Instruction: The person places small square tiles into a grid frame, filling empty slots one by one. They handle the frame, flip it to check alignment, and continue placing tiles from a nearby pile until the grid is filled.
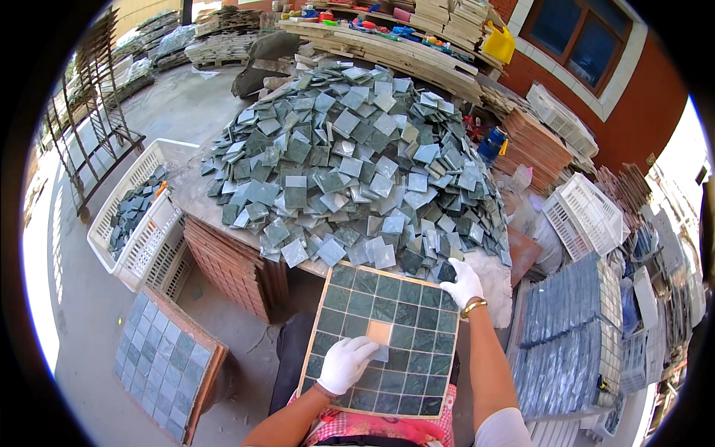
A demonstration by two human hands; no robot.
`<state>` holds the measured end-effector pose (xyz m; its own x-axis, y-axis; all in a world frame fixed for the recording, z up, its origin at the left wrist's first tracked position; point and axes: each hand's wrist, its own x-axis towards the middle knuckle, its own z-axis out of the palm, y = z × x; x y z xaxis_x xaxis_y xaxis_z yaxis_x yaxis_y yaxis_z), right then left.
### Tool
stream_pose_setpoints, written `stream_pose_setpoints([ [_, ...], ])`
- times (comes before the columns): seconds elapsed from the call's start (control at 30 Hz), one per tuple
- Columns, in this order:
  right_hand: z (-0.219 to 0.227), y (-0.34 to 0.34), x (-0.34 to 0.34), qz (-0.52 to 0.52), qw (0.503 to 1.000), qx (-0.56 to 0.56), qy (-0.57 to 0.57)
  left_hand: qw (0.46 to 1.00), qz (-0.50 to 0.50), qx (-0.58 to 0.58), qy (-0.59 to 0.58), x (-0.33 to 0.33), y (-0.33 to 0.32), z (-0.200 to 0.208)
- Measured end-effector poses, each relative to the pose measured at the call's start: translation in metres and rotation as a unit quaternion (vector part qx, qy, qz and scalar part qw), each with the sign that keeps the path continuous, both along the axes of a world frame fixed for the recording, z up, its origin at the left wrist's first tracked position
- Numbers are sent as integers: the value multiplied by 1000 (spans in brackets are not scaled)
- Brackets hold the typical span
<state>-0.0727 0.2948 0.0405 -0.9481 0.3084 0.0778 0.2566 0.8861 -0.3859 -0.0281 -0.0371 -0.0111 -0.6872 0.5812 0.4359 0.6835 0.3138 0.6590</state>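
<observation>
A square tray (454, 335) lies on my lap, filled with rows of dark green stone tiles. One square in its middle is bare and pale. My gloved left hand (346, 365) is over the tray, closed on a small grey-green tile (381, 353) just below that bare square. At the tray's upper right corner, my gloved right hand (463, 284) has its thumb and fingers around a dark tile (446, 271) at the near edge of the pile. The large heap of loose square tiles (335, 160) covers the table ahead.
White crates (138, 268) with tiles stand left of the table. A tiled panel (160, 357) rests at lower left, beside stacked brown trays (231, 268). Stacked tile sheets (562, 343) and a white crate (585, 216) are on the right. Wooden boards (387, 52) lie behind the heap.
</observation>
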Motion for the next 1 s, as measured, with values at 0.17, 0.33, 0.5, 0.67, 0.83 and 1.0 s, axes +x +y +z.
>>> stream_pose_setpoints([
  [0.17, 4, -3, -2, -23, 998, 42, 27, 1000, 2, 13, 9, 0, 0, 0],
  [0.33, 16, -28, 9, 11, 993, 17, 120, 998, -41, 39, 35, 5, -10, -2],
  [0.5, 28, -117, 35, 173, 955, -235, -45, 987, -157, -27, 29, 34, -27, -3],
  [0.67, -11, -141, 44, 215, 973, -78, -23, 991, -130, 24, -37, 40, -36, 1],
  [0.83, -9, -160, 60, 198, 979, -29, -47, 992, -36, 65, -106, 38, -47, -5],
  [1.0, -11, -145, 82, 169, 978, -122, 29, 966, 54, 93, -234, 38, -56, 12],
])
